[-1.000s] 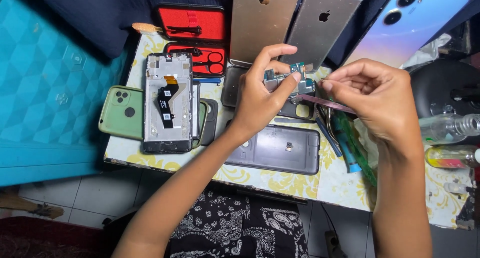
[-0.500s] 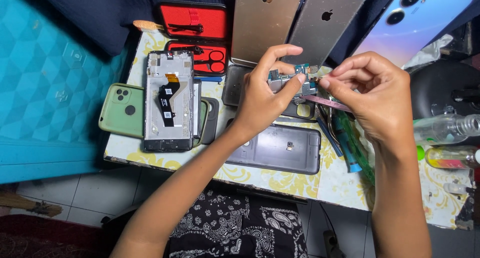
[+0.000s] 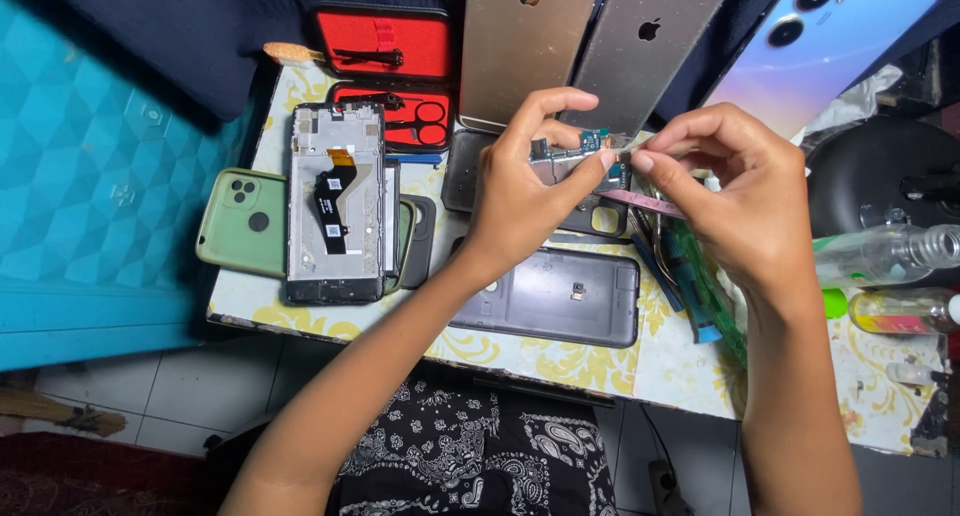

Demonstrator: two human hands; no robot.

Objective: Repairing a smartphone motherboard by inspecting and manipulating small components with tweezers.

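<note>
While both hands meet over the table [image 3: 560,361], head view shows the left hand [image 3: 525,191] pinching a small circuit board [image 3: 582,158] between thumb and fingers, held up off the table. Board's long axis runs roughly left-right, its free end sticking out toward the right hand [image 3: 735,196]. Right hand is closed in a fingertip pinch on a thin pinkish strip tool [image 3: 650,203], whose tip touches or nearly touches the board's right end; exact contact too small to tell. So the board lies just left of the right hand's fingertips, inside the left hand's grip; left hand is the nearer.

Relative to the board: dark grey phone back cover [image 3: 560,296] lies directly below it on the table, stripped phone frame [image 3: 335,201] well to the left with a green phone [image 3: 235,221] under it, red tool case [image 3: 395,71] up-left, clear bottle [image 3: 885,251] far right.
</note>
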